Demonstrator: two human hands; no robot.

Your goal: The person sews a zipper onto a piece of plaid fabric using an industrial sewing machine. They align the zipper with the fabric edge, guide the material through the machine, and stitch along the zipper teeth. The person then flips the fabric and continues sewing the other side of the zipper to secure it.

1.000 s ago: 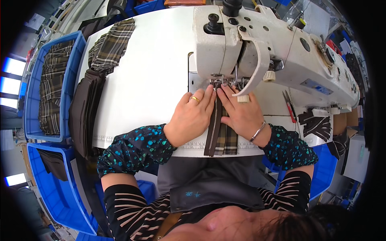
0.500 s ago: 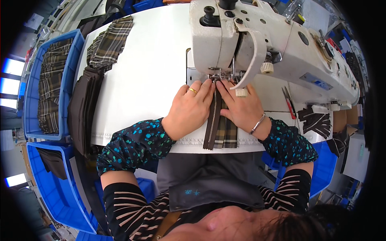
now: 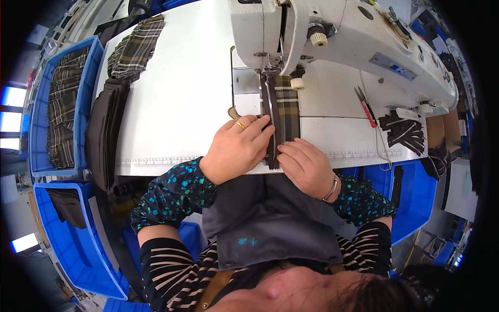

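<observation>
Under the presser foot (image 3: 269, 70) of the white sewing machine (image 3: 249, 28), a dark brown zipper (image 3: 270, 101) runs toward me along a plaid fabric piece (image 3: 288, 106). My left hand (image 3: 234, 145), with a ring, has its fingers pressed together and bent on the zipper's lower half, thumb hidden. My right hand (image 3: 306, 169) is lower, at the table's front edge, fingers closed over the lower end of the plaid piece beside the zipper, thumb out of sight.
The white table (image 3: 187, 88) carries plaid pieces (image 3: 135, 44) and dark stacked panels (image 3: 104, 130) at left, red-handled scissors (image 3: 366, 106) and a pile of dark strips (image 3: 400, 130) at right. Blue bins (image 3: 80, 135) stand left, another (image 3: 413, 208) below right.
Both hands have moved from beside the presser foot toward the table's front edge, the right farther, uncovering the upper zipper and plaid piece. The view has shifted slightly.
</observation>
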